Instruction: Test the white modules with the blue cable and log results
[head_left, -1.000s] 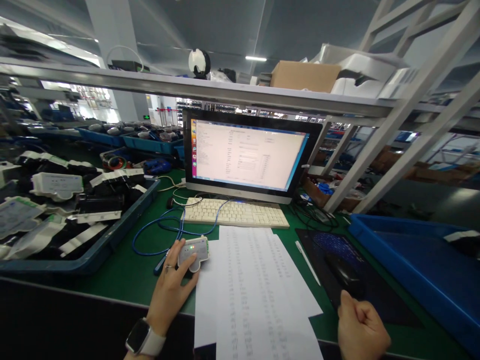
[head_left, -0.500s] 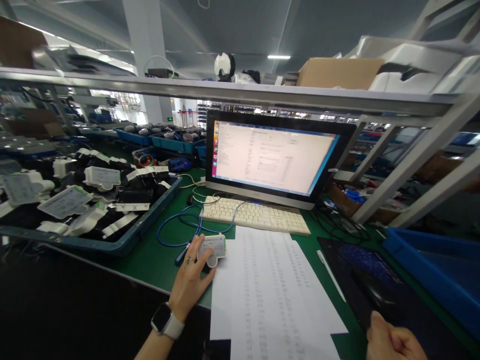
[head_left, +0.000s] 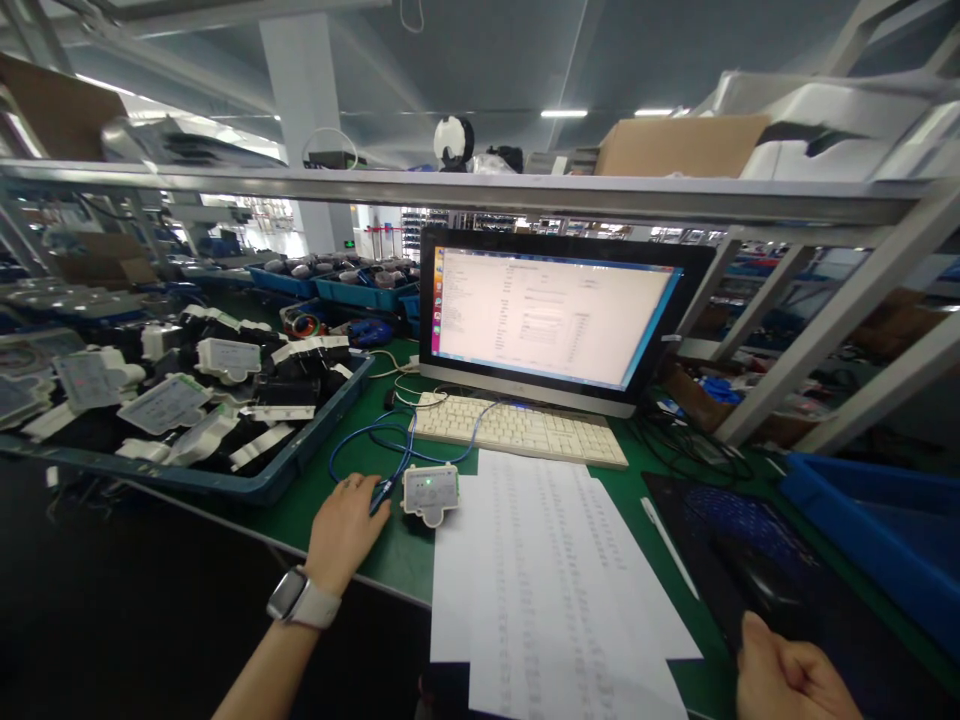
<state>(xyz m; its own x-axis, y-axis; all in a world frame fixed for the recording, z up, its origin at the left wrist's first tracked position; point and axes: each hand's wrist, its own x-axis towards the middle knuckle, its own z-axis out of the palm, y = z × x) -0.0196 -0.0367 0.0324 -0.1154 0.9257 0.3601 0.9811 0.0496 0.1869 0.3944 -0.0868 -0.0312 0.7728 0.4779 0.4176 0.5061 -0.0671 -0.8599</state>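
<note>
Tray of white-and-black units, far left; left hand, grip pinching the blue plug; module, green light lit, on the table just right of that hand. Papers, beside the module; pen, left of the mouse; right hand, near the mouse, grip curled closed, whether around anything I cannot tell.

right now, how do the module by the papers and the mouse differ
The module is white; the mouse is black. The module has a notched, angular outline, while the mouse is smooth and rounded. The module shows a lit green light; the mouse shows none. Both have a hand close by: the left hand by the module, the right hand by the mouse.
</note>
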